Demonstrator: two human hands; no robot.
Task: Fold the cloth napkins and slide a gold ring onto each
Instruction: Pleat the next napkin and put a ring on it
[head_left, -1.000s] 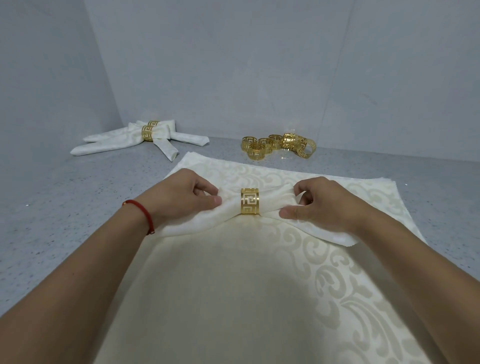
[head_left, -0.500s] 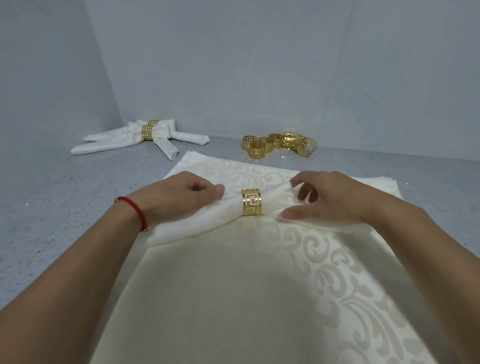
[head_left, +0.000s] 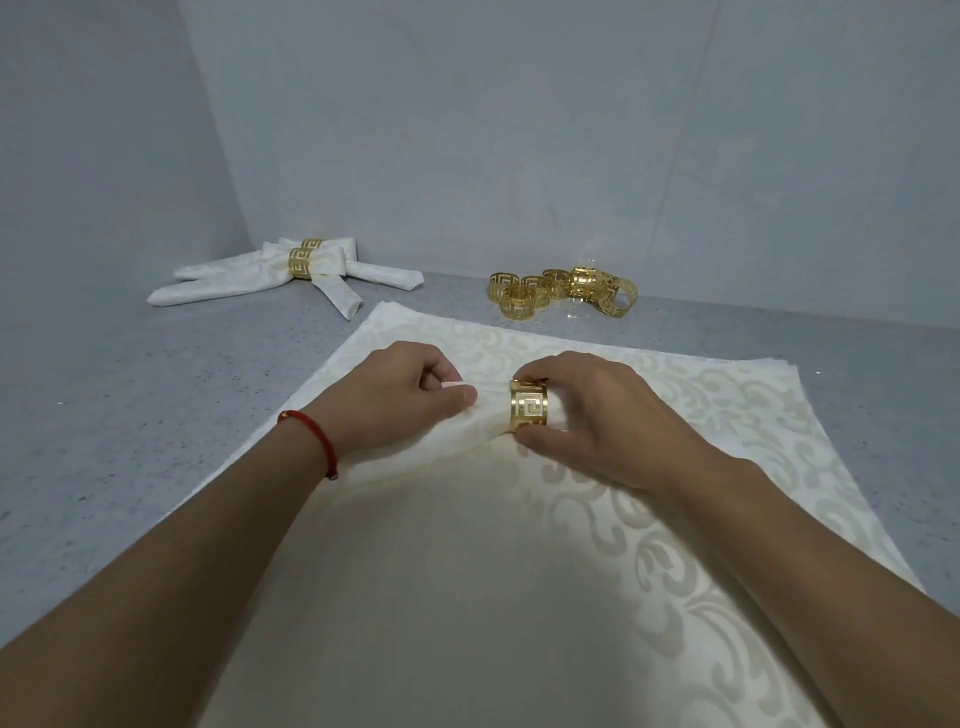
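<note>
A folded cream napkin (head_left: 467, 431) lies across a stack of flat cream napkins (head_left: 727, 415) with a scroll pattern. A gold ring (head_left: 530, 413) with a key pattern sits around the folded napkin's middle. My left hand (head_left: 400, 402), a red cord on its wrist, grips the napkin just left of the ring. My right hand (head_left: 597, 415) curls round the ring, thumb below and fingers over its top. The napkin's right end is hidden under my right hand.
Two ringed napkins (head_left: 291, 270) lie crossed at the back left of the grey speckled counter (head_left: 130, 415). A pile of several loose gold rings (head_left: 561, 291) lies at the back centre. Grey walls close the back and left.
My right hand has moved left from the napkin's right part onto the ring and taken hold of it. My left hand has closed tighter on the napkin.
</note>
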